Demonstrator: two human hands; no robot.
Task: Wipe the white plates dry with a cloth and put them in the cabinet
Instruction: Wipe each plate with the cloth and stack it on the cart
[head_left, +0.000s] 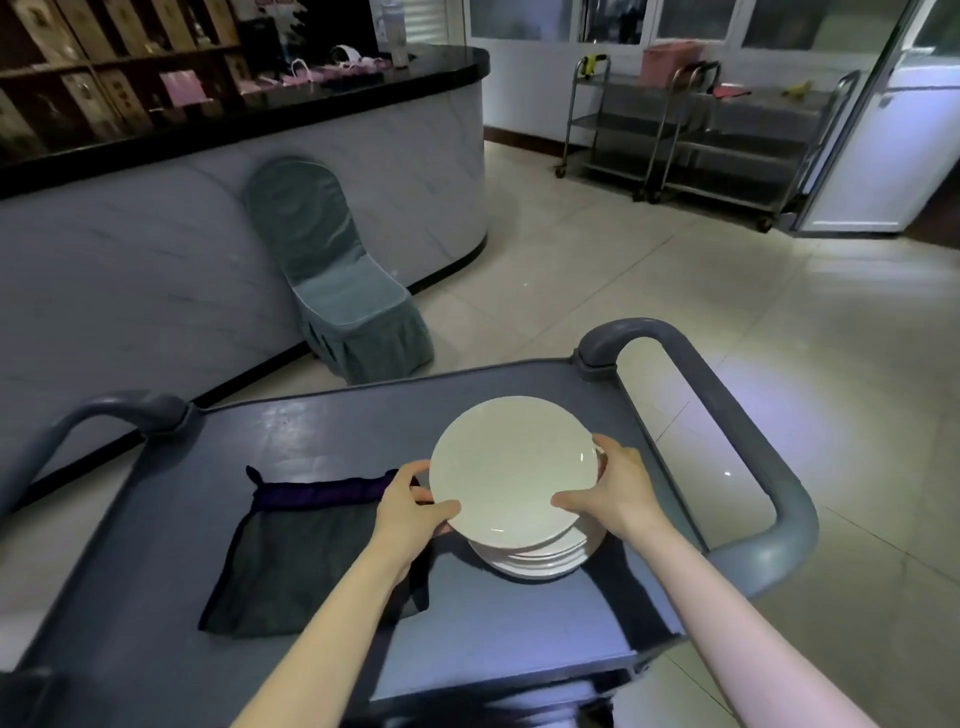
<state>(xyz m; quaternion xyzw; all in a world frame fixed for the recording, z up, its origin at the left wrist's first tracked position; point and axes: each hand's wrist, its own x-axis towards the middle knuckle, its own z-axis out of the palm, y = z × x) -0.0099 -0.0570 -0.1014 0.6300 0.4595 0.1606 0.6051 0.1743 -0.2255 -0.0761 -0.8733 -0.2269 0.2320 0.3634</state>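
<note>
In the lower middle of the frame, a stack of white plates (540, 560) sits on the right part of a grey cart (311, 431). The top plate (511, 470) is held by 2 hands at opposite edges. The left hand (410, 512) grips the lower left rim, thumb on the upper face and fingers tucked beneath. The right hand (618, 493) grasps the right rim the same way, thumb on top and fingers curled round the edge. This 2-sided hold likely keeps a wet, slippery plate level and lets it come off alone. It sits off-centre over the pile; whether it touches the plates below cannot be told.

A dark cloth (301, 556) lies spread flat on the cart just left of the stack, partly under the left forearm. It is probably laid there to be within reach once 1 hand is free. Neither hand touches it with its fingers, so wiping of this plate looks not yet begun.

A covered chair (332, 275) stands against a curved counter (156, 249) in the left half, and steel trolleys (701, 135) stand at the upper right. No cabinet can be picked out with certainty.
</note>
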